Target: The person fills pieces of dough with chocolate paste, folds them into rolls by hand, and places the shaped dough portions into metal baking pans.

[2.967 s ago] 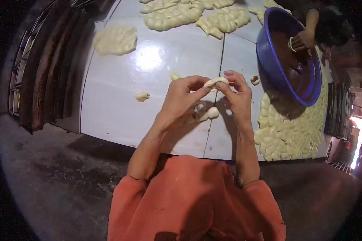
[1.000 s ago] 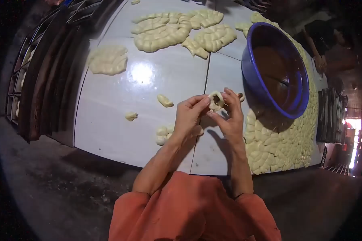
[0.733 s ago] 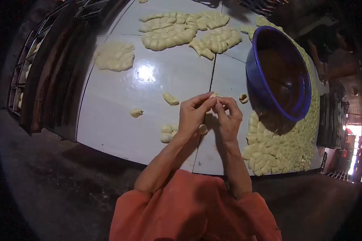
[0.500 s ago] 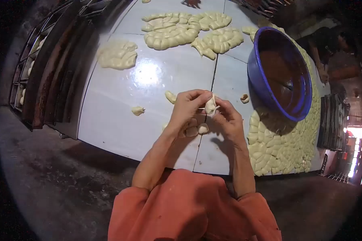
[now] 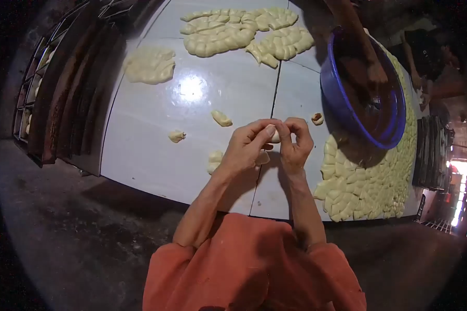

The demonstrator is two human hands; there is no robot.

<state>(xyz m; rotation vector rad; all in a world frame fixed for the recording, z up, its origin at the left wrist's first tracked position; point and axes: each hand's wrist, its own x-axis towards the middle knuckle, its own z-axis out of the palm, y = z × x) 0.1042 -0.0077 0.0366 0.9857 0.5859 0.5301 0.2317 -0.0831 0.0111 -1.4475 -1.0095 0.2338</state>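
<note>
Between my two hands is a small pale piece of dough (image 5: pixel 274 136), pinched by the fingertips and mostly covered by them. My left hand (image 5: pixel 246 144) closes on it from the left, thumb on top. From the other side my right hand (image 5: pixel 296 145) grips it with thumb and curled forefinger. Under my hands, partly hidden, lie pale dough pieces (image 5: pixel 263 158) on the white tiled table (image 5: pixel 155 119). To the left are a dough lump (image 5: pixel 215 160), an oblong dough piece (image 5: pixel 222 118) and a small torn dough bit (image 5: pixel 177 136).
A blue basin (image 5: pixel 342 98) with brown contents stands at the right, another person's hand (image 5: pixel 376 75) inside it. Many cut dough pieces (image 5: pixel 355 186) cover the table's right side. Scored dough slabs (image 5: pixel 218 41) lie at the back. A brown-filled dough piece (image 5: pixel 317 119) sits near the basin.
My fingers have closed further over the dough, and my right hand has turned inward. Another person's arm has come into the basin from the top.
</note>
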